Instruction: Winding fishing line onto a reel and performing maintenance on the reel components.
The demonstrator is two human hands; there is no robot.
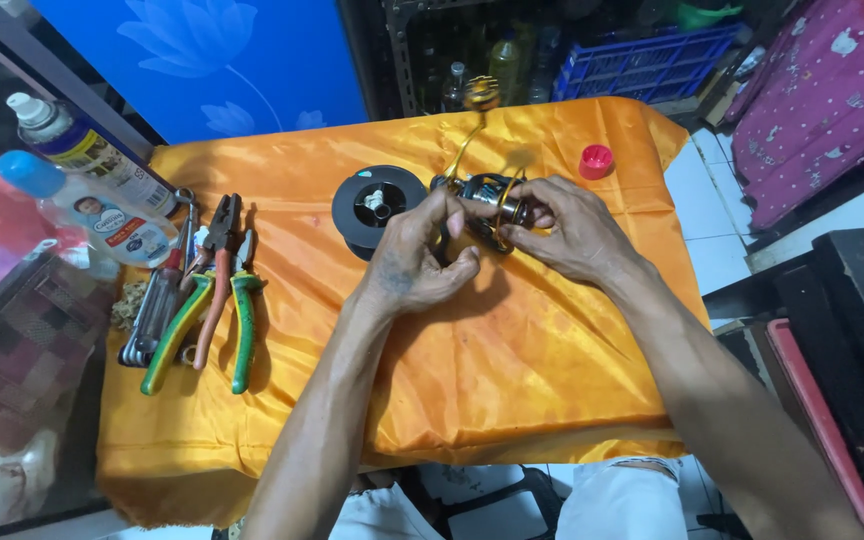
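Both hands grip a black-and-gold fishing reel [489,205] at upper centre of the frame: left hand [420,255] pinching its near side, right hand [574,228] closed on its body. It looks rigid, compact and fairly heavy, with a thin, likely delicate handle; the body seems the safest hold.

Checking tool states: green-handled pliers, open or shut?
Open: the green pliers' handles lie splayed apart on the cloth.
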